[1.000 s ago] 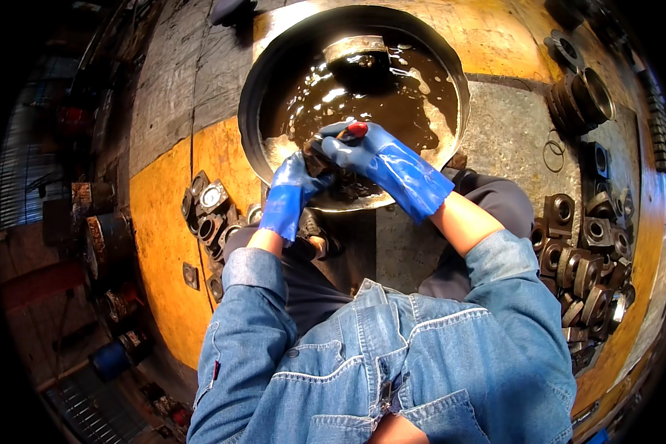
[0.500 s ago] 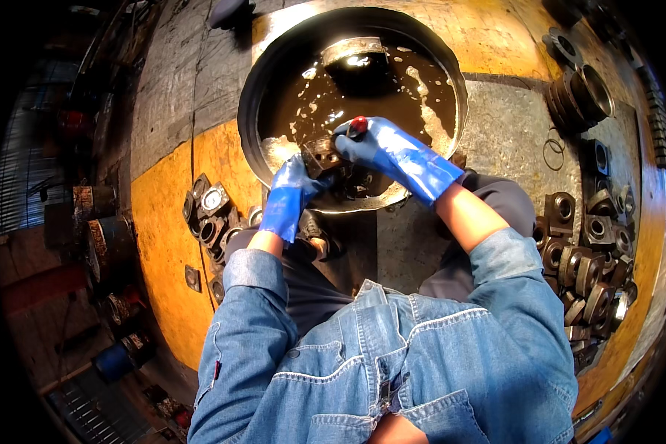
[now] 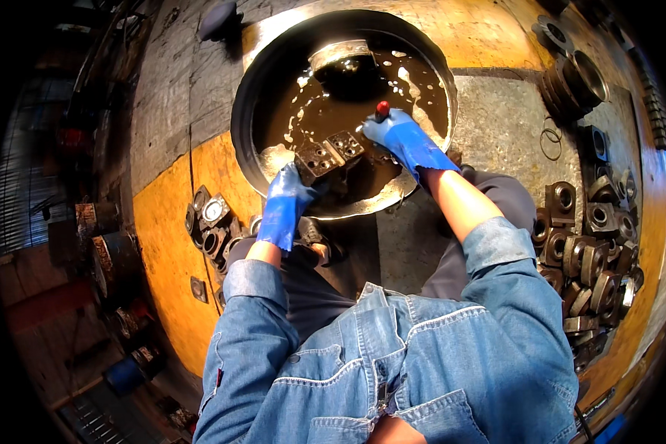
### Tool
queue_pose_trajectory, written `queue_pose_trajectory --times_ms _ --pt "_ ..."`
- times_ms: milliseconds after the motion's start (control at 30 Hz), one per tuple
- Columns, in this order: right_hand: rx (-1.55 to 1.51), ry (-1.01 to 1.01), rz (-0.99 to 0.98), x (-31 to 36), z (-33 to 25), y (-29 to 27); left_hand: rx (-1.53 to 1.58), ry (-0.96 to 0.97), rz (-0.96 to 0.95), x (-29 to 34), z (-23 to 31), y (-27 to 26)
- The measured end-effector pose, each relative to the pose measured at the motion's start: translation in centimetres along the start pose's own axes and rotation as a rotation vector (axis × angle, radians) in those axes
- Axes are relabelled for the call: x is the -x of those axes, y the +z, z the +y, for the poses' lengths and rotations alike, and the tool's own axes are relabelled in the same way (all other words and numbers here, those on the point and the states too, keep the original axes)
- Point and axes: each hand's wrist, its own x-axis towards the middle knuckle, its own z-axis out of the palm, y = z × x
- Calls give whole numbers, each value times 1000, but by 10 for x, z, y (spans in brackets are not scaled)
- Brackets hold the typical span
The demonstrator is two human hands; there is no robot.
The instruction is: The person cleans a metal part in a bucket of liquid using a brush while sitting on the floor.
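Note:
A round, dark-walled tub (image 3: 243, 92) of murky brown liquid with patches of foam stands in front of me. At its near left side, my left hand (image 3: 285, 198), in a blue rubber glove, is closed on the lower edge of a dark metal block (image 3: 317, 160) with round holes. The block is wet and tilted just above the liquid; part of it lies in shadow. To its right, apart from it, my right hand (image 3: 401, 135), also gloved, is closed round a red-handled tool (image 3: 382, 109). Only the red handle end shows clearly; the working end cannot be made out.
A round metal piece (image 3: 342, 53) rises from the liquid at the tub's far side. Greasy metal parts lie in piles left (image 3: 213, 240) and right (image 3: 581, 255). Thin rings (image 3: 550, 144) and a ribbed cylinder (image 3: 576, 85) are at the right. Rusty cans (image 3: 115, 263) line the left.
My right hand with the red-handled tool has moved right, away from the metal block, uncovering its holed face. My left hand keeps its hold on the block. The whole view has shifted slightly.

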Motion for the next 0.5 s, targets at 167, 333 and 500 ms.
queue_pose_trajectory --times_ms 167,333,500 --pt "-410 -138 -139 122 -77 -25 -79 0 -53 2 -1 -6" --pt "-83 -203 -49 64 -41 -28 -134 -18 -128 7 16 -18" --pt "-301 -216 -75 93 -55 -19 -29 37 -155 8 2 -11"
